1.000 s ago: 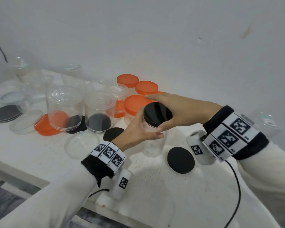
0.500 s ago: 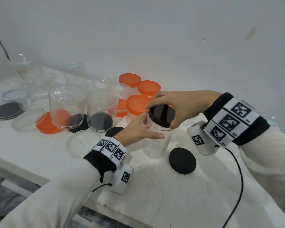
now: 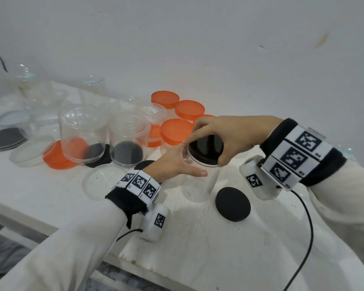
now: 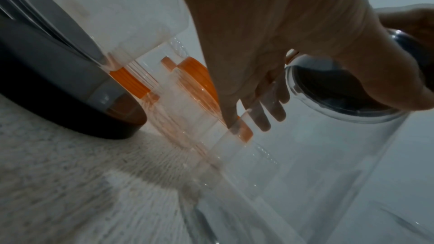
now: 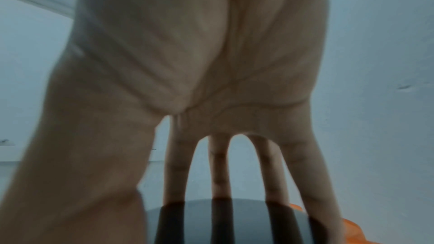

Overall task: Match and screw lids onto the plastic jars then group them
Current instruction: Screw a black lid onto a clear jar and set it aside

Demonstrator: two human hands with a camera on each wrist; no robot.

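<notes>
A clear plastic jar (image 3: pixel 200 183) stands on the white table (image 3: pixel 198 238) near the middle. A black lid (image 3: pixel 208 143) sits on its mouth. My right hand (image 3: pixel 205 152) comes from above and grips the lid's rim with thumb and spread fingertips (image 5: pixel 220 173). My left hand (image 3: pixel 191 161) holds the jar just under the lid, thumb in front. Its fingers (image 4: pixel 265 118) wrap behind and show through the jar wall (image 4: pixel 328 155) in the left wrist view. The right wrist view shows the lid's glossy top (image 5: pixel 234 220) under my fingers.
A loose black lid (image 3: pixel 232 203) lies right of the jar, another (image 3: pixel 144 164) by my left wrist. Behind stand orange-lidded jars (image 3: pixel 177 130), two upturned clear jars (image 3: pixel 83 133), a clear lid (image 3: pixel 102 181), an orange lid (image 3: pixel 57 156) and stacked black lids (image 3: pixel 5 138).
My right hand has twisted round on the black lid, its thumb swinging from the front to the right side. The jar has stayed in place in my left hand.
</notes>
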